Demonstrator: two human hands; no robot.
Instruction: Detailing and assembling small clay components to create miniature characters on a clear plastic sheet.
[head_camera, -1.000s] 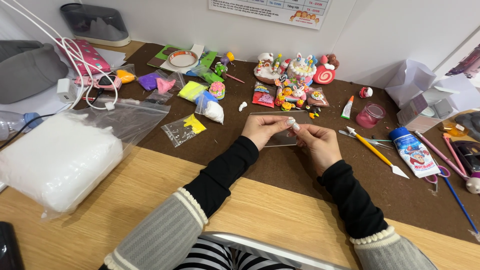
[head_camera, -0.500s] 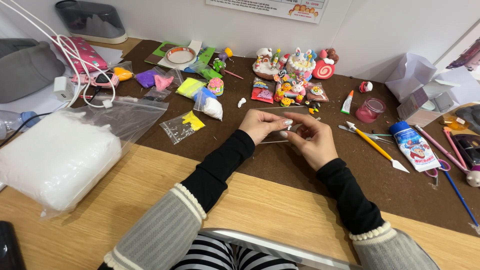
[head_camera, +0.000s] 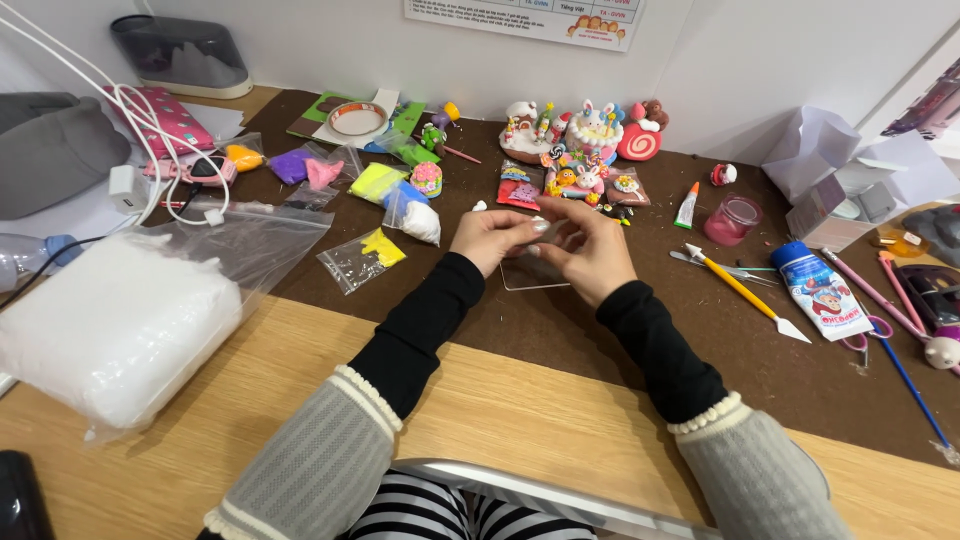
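White clay bit (head_camera: 548, 232) (tiny) between fingertips (head_camera: 537, 228).

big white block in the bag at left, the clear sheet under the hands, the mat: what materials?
White block: looks like soft modelling clay or foam, matte, slightly fuzzy surface, inside a glossy clear plastic bag. Clear sheet: probably rigid plastic, transparent with sharp straight edges. Mat: dark brown, matte, felt-like or fibreboard; cannot tell which. Left hand and right hand pinch something small above the sheet.

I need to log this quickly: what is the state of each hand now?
Left hand: fingers pinched together on something small; what it is cannot be told.
Right hand: fingers curled against the left fingertips, on the same hidden thing.
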